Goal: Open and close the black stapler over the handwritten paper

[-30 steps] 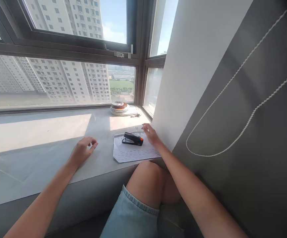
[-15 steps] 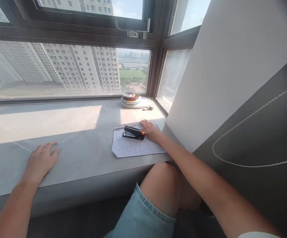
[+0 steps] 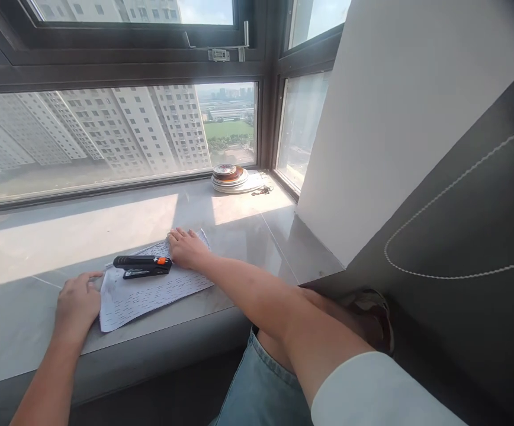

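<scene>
A printed white sheet of paper [image 3: 150, 293] lies on the grey stone window sill [image 3: 239, 231]. A black stapler [image 3: 142, 265] with an orange end rests on top of it. My right hand [image 3: 186, 247] lies flat on the sheet's far right corner, fingers stretched out, just right of the stapler. My left hand [image 3: 77, 303] rests palm down on the sill at the sheet's left edge, fingertips touching the paper.
A stack of plates [image 3: 229, 178] stands in the far corner of the sill by the window, with a small dark item [image 3: 263, 190] beside it. A white wall and a grey blind with a bead chain [image 3: 456, 183] rise on the right. My knees sit below the sill's front edge.
The sheet with the stapler has slid left along the sill under my right hand. My left hand now touches the sheet's left edge.
</scene>
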`<state>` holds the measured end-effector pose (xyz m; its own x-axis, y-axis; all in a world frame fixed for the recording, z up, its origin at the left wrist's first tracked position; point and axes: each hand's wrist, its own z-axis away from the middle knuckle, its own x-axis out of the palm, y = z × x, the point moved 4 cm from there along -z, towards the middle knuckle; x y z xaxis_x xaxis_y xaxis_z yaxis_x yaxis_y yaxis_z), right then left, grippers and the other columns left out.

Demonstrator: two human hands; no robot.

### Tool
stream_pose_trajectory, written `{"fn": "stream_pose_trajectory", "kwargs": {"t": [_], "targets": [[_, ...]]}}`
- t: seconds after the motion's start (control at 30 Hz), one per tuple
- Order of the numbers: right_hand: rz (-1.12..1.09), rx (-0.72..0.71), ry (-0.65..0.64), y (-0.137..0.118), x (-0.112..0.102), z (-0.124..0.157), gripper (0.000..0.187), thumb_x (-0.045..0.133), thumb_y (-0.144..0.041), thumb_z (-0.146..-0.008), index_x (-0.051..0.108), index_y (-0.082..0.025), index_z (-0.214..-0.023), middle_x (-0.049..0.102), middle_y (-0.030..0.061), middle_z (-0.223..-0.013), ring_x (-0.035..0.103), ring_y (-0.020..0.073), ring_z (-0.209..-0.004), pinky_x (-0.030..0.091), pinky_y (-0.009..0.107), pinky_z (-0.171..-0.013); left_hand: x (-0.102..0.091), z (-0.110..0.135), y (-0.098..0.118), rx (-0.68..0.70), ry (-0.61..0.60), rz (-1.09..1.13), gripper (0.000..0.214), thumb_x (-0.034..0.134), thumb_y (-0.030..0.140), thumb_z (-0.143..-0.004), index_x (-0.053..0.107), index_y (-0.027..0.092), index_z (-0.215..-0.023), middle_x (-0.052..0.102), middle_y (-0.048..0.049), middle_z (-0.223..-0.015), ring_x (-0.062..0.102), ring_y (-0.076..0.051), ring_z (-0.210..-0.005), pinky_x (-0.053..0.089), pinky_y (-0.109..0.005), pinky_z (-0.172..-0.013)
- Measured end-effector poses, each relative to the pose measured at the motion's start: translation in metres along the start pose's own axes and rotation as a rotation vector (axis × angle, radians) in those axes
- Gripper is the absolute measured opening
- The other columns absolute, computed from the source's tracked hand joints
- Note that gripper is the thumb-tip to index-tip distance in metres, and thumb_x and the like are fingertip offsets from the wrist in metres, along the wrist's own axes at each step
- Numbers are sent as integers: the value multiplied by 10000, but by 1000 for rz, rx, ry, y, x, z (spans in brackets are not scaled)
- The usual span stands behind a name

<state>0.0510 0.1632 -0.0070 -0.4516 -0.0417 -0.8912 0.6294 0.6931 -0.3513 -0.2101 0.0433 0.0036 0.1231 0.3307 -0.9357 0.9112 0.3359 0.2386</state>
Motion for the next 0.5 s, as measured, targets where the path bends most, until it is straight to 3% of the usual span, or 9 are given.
{"fn": "stream_pose_trajectory", "kwargs": {"t": [0.23,0.37,0.5], "targets": [[-36,70,46,11,-15,19,540,314,-191,-1031,321,-115,-1565,216,146,-1694,141,273,-1579,207,576,-1242,-3,-7,2,-22,-21,-36,424,337,251,-925,651,168,-1198,603,-176,-1148,561,-342,-1158,466,-505,-1019],[-32,134,56,37,-35,46,554,300,-235,-1044,306,-77,-1575,227,166,-1687,161,276,-1576,200,529,-1254,5,-11,0,70,21,-124,405,374,269,-912,633,141,-1196,629,-195,-1115,554,-350,-1198,463,-486,-1025],[-19,210,71,70,-59,78,579,327,-270,-1044,278,-90,-1592,258,167,-1677,187,268,-1571,212,507,-1256,7,-4,4,94,57,-121,429,356,273,-918,642,138,-1207,629,-220,-1226,575,-381,-1177,478,-509,-1004]]}}
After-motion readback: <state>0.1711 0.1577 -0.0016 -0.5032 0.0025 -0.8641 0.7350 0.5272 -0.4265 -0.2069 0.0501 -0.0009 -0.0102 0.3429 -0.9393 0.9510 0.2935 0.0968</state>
